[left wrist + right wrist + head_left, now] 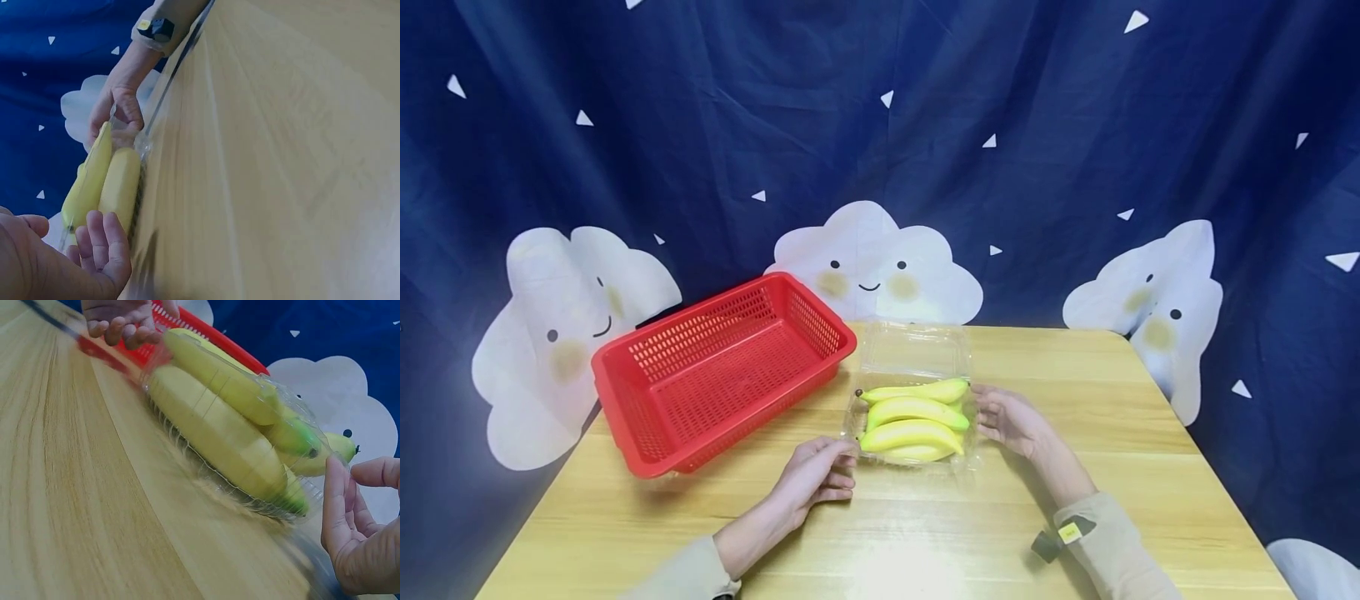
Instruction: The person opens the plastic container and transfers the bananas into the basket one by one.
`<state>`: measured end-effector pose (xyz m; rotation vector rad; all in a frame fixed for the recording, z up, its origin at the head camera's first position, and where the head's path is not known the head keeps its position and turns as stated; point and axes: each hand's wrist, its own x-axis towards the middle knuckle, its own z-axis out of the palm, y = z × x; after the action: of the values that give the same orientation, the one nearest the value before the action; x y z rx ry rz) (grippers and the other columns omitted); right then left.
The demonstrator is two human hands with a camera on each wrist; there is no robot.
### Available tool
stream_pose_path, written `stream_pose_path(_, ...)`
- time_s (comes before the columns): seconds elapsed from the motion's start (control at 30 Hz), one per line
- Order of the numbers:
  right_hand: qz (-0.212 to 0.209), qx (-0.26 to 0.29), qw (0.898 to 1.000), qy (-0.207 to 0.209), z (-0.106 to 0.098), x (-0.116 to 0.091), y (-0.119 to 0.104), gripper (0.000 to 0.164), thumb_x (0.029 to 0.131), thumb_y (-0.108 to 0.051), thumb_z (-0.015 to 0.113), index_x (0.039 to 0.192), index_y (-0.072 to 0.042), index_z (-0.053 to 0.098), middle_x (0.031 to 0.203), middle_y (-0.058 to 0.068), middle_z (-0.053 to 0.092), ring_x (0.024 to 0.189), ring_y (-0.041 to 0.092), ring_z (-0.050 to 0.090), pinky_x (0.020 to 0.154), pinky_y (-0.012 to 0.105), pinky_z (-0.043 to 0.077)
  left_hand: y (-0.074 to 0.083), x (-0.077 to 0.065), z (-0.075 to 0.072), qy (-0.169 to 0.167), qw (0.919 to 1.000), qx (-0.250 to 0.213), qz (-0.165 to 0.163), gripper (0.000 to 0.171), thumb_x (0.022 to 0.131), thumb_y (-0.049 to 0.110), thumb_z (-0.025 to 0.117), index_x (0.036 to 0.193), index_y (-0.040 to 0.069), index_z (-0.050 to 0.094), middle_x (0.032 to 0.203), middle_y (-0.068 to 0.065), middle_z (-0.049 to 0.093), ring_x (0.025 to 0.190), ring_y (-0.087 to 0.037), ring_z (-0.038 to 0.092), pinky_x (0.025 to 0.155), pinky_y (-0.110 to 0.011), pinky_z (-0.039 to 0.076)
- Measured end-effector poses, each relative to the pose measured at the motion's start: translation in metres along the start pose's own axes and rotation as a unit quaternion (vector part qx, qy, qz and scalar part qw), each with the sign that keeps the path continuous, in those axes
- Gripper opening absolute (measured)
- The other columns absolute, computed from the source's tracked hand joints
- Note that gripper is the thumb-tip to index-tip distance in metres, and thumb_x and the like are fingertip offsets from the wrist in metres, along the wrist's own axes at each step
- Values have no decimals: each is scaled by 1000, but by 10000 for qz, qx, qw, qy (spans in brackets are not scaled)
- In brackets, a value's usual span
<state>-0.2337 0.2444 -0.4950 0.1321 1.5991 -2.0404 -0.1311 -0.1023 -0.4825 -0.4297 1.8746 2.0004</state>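
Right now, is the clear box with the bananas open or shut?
The clear box is open: in the head view, its see-through lid leans back behind the bananas, not covering them.

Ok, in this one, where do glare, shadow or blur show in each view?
Head view: bright glare on the table at the bottom edge, soft shadow beside the right forearm; left wrist view: a dark, blurred streak on the tabletop beside the left hand; right wrist view: light streaks on the clear container, its lower edge looking smeared.
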Motion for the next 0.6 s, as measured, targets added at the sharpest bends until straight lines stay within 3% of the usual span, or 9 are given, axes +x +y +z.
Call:
stream_pose_path(0.23,15,-26,10000,-22,1,0,-1,55,108,-12,47,158,1,29,100,-10,69,83,4,61,76,17,57,6,5,-6,409,9985,200,293,37,97,28,70,120,1,62,91,-8,70,60,-12,65,60,-30,62)
stream_pose_path(0.4,14,43,10000,-51,2,0,-2,56,107,-12,48,158,1,28,99,-10,69,82,3,61,76,17,57,14,9,-9,578,9959,437,540,36,96,26,72,121,2,62,92,-8,72,63,-12,66,63,-30,62)
stream_pose_path(0.6,14,53,10000,-21,2,-1,-2,50,107,-11,48,154,-1,35,97,-10,69,81,4,61,75,18,58,21,16,-10,814,9843,1045,1167,38,95,26,74,122,2,64,100,-13,72,72,-21,67,66,-35,61)
